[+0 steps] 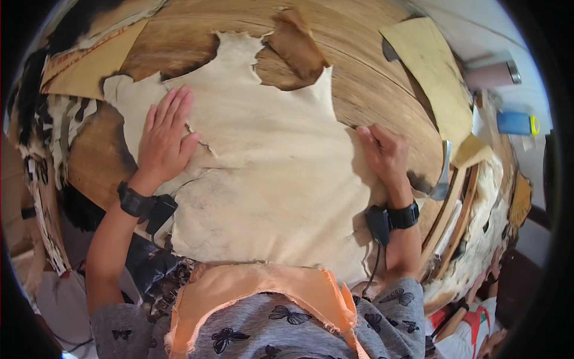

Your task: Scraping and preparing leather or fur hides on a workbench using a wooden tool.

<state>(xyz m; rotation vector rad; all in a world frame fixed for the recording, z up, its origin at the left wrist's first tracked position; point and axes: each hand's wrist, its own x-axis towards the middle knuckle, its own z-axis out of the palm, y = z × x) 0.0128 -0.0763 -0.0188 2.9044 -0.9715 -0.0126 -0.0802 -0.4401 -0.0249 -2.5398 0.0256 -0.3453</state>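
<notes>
While the left hand (165, 143) lay flat and released on the pale hide (269, 173), the right hand (385, 151) curled at its right edge, grip unclear.

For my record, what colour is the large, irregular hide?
The large, irregular hide is pale cream; head view shows it.

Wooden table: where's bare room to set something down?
Bare wood beyond the right hand, between the pale hide and the yellow sheet. Smaller patch left of the hide, bordered by black-and-white fur. Crowded: right side, with the metal blade and white fur close together.
</notes>
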